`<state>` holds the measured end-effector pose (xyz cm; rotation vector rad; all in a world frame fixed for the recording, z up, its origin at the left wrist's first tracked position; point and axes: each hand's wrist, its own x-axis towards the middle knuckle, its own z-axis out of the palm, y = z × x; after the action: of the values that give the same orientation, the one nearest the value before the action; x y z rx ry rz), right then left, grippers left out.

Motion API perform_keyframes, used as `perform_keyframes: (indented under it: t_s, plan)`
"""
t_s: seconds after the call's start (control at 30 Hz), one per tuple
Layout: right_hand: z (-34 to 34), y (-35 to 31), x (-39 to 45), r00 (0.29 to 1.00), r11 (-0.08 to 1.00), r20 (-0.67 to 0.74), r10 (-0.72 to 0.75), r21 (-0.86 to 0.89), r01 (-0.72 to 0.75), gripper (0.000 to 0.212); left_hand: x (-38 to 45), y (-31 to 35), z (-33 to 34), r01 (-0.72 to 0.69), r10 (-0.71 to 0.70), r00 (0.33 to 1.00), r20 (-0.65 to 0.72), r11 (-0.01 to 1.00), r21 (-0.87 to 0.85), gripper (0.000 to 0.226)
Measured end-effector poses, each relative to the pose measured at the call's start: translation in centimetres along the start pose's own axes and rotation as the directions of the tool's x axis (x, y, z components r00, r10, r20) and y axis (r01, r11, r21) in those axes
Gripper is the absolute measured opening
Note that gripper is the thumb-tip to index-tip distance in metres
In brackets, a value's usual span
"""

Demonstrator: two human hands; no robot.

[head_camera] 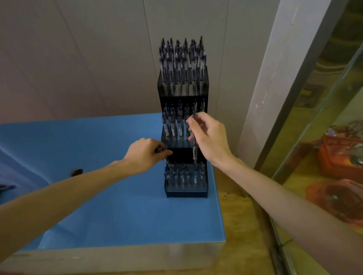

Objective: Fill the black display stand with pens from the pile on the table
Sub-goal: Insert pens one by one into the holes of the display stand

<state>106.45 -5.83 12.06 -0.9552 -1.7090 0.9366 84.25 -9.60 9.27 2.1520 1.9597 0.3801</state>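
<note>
Black display stand mid-frame; right hand pinching a pen, left hand gripping dark pens.

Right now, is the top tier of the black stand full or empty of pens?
It looks full. The top tier of the black stand holds a dense cluster of upright pens; whether every slot is filled, I cannot tell.

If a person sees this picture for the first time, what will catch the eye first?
First, the tall black display stand at the far right corner of the blue table, its three tiers crowded with upright pens. Then the two hands at its middle tier: the right hand pinches a pen, and the left hand grips something dark beside the stand.
</note>
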Motion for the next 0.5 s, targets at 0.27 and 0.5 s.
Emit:
perform_keyframes:
  t_s: [0.27,0.5]
  plan:
    - [1.0,3.6,-0.9,0.995,0.978,0.027,-0.091,-0.187,0.095,0.019,0.4,0.3,-0.4,0.030,-0.035,0.998,0.047,0.995,0.099,0.046]
    - [0.3,5.5,-2.0,0.987,0.922,0.123,-0.100,-0.362,0.138,0.018,0.8,0.6,-0.2,-0.010,0.005,1.000,0.028,0.984,0.176,0.039]
